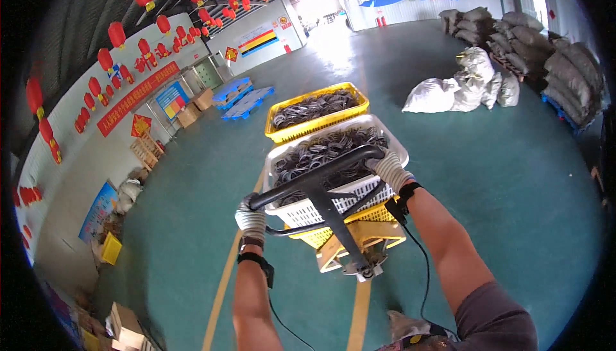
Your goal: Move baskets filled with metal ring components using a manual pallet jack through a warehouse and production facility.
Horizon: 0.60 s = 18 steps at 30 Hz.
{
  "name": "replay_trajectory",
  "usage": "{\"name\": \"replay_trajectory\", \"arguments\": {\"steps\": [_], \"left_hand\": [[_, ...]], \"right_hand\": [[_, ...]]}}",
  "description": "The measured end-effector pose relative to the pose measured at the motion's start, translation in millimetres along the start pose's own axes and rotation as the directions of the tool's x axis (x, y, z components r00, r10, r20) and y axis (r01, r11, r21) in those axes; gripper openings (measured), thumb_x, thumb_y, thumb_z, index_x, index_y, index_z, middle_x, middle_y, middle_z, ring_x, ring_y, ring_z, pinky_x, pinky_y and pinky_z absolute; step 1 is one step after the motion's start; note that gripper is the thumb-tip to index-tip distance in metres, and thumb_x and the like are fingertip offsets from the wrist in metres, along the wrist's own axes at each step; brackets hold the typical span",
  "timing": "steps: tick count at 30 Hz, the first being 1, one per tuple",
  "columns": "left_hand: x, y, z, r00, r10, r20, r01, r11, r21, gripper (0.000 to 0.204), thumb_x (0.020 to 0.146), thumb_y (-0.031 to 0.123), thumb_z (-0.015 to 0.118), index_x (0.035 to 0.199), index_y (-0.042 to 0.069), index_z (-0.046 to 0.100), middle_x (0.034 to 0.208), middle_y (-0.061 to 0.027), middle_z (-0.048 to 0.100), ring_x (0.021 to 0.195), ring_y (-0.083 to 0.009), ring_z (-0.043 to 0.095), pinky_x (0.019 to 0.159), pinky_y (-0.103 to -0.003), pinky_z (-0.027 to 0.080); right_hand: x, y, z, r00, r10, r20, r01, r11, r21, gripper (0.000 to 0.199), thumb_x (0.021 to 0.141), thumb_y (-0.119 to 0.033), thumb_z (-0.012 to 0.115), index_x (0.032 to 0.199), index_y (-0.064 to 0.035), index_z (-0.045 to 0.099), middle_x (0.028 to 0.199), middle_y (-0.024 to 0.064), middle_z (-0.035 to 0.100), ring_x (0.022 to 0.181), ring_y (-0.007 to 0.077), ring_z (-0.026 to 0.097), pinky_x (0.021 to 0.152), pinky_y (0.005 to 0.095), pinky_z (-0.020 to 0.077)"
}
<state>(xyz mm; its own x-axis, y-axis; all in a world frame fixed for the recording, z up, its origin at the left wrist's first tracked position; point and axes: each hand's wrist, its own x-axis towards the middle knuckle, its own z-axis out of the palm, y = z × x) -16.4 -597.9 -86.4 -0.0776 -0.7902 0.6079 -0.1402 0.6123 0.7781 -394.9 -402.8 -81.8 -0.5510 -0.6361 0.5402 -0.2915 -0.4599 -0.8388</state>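
Observation:
Both my hands wear striped knit gloves and are closed around the black handle (305, 187) of a yellow pallet jack (332, 246). My left hand (251, 221) grips the handle's left end, and my right hand (389, 169) holds its right end. Just beyond the handle sits a white plastic basket (401, 152), heaped with dark curved pieces whose kind I cannot make out. Part of a yellow basket (314, 239) shows beneath it. Farther ahead, another yellow basket (364, 99) holds similar dark pieces. The handle partly covers the white basket.
Blue pallets (247, 104) lie ahead on the left, near cardboard boxes (188, 115). White sacks (431, 94) stand on the green floor to the right, with stacked sacks (571, 78) beyond them. A bright doorway (321, 11) is at the far end. Yellow lines (221, 293) run along the floor.

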Motion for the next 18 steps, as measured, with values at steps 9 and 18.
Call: {"name": "replay_trajectory", "arguments": {"steps": [9, 18], "left_hand": [[65.9, -52.7, 77.3, 0.992, -0.122, -0.02, 0.123, 0.99, 0.064, 0.017, 0.076, 0.007, 0.063, 0.093, 0.006, 0.065, 0.081, -0.006, 0.066, 0.074, -0.0137, 0.061, 0.07, -0.029, 0.05], [187.4, -157.7, 162.4, 0.987, -0.153, 0.051, 0.159, 0.978, -0.137, 0.019, 0.077, 0.005, 0.061, 0.096, 0.004, 0.063, 0.083, -0.0059, 0.066, 0.075, -0.0134, 0.061, 0.07, -0.027, 0.051]], "right_hand": [[87.7, 97.0, 7.1, 0.904, 0.422, 0.062, -0.422, 0.906, -0.018, 0.036, 0.072, -0.004, 0.067, 0.107, -0.0019, 0.059, 0.092, 0.0042, 0.064, 0.082, 0.0135, 0.059, 0.074, 0.0277, 0.0485], [181.4, 149.0, 23.2, 0.883, 0.469, 0.001, -0.468, 0.883, 0.043, 0.033, 0.074, -0.004, 0.063, 0.107, -0.0013, 0.057, 0.087, 0.0018, 0.062, 0.076, 0.0096, 0.056, 0.066, 0.0242, 0.0477]]}}
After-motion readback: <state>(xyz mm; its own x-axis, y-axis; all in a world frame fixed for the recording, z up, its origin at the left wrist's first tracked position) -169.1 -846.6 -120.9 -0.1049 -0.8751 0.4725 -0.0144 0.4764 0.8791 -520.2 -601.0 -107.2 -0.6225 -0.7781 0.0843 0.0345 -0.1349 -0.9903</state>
